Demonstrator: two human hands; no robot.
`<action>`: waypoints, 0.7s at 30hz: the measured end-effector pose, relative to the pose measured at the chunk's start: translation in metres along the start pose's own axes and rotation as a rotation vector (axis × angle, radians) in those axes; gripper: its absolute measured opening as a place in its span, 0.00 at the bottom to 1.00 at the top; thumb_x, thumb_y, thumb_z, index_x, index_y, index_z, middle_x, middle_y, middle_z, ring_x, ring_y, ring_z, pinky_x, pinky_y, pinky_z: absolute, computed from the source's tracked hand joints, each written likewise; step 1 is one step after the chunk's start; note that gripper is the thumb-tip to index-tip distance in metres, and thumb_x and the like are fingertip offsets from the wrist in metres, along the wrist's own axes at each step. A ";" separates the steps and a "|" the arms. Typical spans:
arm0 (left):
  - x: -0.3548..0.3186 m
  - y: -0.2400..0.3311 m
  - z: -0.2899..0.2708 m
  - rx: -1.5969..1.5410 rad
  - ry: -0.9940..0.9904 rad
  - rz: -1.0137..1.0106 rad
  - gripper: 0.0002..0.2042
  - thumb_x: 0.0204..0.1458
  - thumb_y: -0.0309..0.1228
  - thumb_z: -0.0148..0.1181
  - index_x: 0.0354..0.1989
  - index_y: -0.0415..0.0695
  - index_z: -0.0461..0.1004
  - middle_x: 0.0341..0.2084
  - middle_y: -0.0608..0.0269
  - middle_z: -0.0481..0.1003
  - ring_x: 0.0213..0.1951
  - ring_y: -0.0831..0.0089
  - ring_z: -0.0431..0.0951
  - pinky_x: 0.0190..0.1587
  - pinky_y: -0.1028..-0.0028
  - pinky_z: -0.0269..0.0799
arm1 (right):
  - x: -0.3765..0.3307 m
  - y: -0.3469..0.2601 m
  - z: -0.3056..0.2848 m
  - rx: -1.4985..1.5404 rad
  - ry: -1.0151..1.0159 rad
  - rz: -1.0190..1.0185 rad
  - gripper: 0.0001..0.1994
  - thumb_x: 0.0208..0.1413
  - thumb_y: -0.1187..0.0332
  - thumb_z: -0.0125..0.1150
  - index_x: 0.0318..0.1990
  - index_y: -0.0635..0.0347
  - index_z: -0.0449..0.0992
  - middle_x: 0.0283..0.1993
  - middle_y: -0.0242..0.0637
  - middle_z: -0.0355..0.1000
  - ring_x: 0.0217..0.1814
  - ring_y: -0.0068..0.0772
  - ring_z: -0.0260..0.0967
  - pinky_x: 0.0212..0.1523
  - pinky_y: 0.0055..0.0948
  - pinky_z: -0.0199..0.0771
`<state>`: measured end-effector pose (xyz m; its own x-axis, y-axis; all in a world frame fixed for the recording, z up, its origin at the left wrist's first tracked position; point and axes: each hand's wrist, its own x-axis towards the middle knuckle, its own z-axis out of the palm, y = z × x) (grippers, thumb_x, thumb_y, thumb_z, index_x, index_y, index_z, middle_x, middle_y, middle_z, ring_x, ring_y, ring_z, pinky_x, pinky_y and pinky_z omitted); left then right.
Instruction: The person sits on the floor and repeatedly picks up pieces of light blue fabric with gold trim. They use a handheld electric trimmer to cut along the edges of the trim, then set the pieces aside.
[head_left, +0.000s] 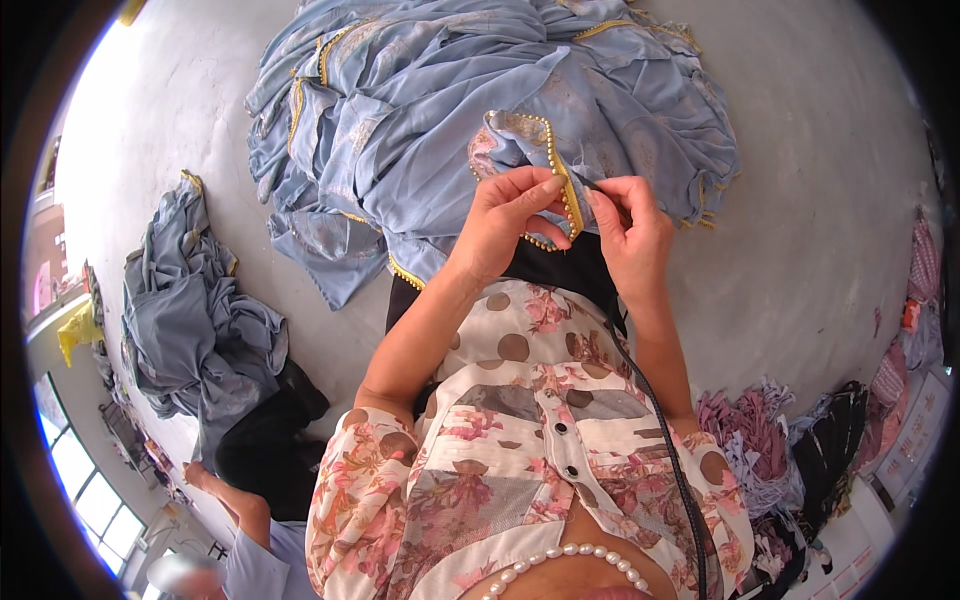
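Note:
A large heap of blue printed cloth [440, 130] spreads in front of me and reaches down to my lap. My left hand [500, 220] is closed on one edge of it, with a yellow beaded trim [556, 150] pinched between thumb and fingers. Close beside it, my right hand [638, 228] is closed around a small dark pointed tool [588, 183]. Its tip meets the cloth just right of the trim, near some loose threads. Most of the tool is hidden in my fingers, so its exact kind does not show.
A second pile of blue cloth [190, 300] lies on the grey floor [810, 180] to the left, by another person with dark trousers [265, 430]. Heaps of pink and dark fabric [745, 430] lie at the lower right. A black cord [672, 460] hangs down my front.

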<state>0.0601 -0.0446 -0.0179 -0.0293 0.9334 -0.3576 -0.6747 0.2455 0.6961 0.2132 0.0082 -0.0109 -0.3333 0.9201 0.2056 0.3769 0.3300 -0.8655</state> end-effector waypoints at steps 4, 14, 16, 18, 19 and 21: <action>0.001 0.000 -0.003 0.020 0.031 0.002 0.10 0.57 0.31 0.51 0.36 0.37 0.73 0.28 0.62 0.75 0.30 0.75 0.76 0.28 0.75 0.76 | 0.012 0.008 -0.007 0.526 0.142 0.204 0.07 0.57 0.69 0.56 0.36 0.64 0.69 0.23 0.30 0.67 0.20 0.16 0.60 0.21 0.17 0.60; -0.034 0.135 -0.119 0.025 0.308 0.680 0.14 0.58 0.32 0.45 0.46 0.35 0.69 0.39 0.59 0.74 0.42 0.74 0.73 0.46 0.73 0.67 | 0.010 0.056 -0.036 0.527 0.310 0.345 0.10 0.58 0.64 0.54 0.37 0.62 0.68 0.23 0.26 0.63 0.20 0.11 0.51 0.19 0.13 0.48; -0.049 0.154 -0.144 0.061 0.241 0.750 0.15 0.58 0.32 0.45 0.47 0.35 0.69 0.43 0.56 0.73 0.45 0.69 0.73 0.48 0.69 0.67 | 0.007 0.055 -0.031 0.519 0.275 0.355 0.10 0.58 0.64 0.55 0.37 0.62 0.68 0.23 0.26 0.63 0.20 0.11 0.51 0.19 0.13 0.49; -0.064 0.173 -0.175 -0.055 0.287 0.778 0.15 0.60 0.31 0.42 0.47 0.34 0.68 0.46 0.51 0.72 0.49 0.61 0.72 0.53 0.61 0.66 | 0.004 0.060 -0.023 0.539 0.252 0.347 0.09 0.58 0.65 0.55 0.38 0.62 0.68 0.24 0.26 0.64 0.21 0.10 0.52 0.20 0.12 0.50; -0.073 0.180 -0.195 -0.137 0.299 0.790 0.15 0.60 0.31 0.40 0.47 0.33 0.68 0.47 0.50 0.71 0.50 0.60 0.71 0.52 0.59 0.66 | 0.003 0.064 -0.021 0.549 0.232 0.338 0.09 0.58 0.66 0.55 0.38 0.61 0.68 0.24 0.25 0.64 0.21 0.10 0.52 0.20 0.12 0.50; -0.071 0.184 -0.253 -0.052 0.775 0.887 0.15 0.59 0.32 0.45 0.48 0.33 0.67 0.46 0.51 0.71 0.50 0.58 0.71 0.52 0.61 0.68 | 0.002 0.073 -0.022 0.573 0.211 0.332 0.08 0.58 0.66 0.56 0.38 0.62 0.69 0.24 0.25 0.64 0.21 0.10 0.52 0.20 0.12 0.50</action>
<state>-0.2488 -0.1318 -0.0221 -0.9316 0.3591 -0.0564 -0.2214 -0.4373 0.8716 0.2591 0.0392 -0.0637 -0.0824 0.9936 -0.0777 -0.1050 -0.0862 -0.9907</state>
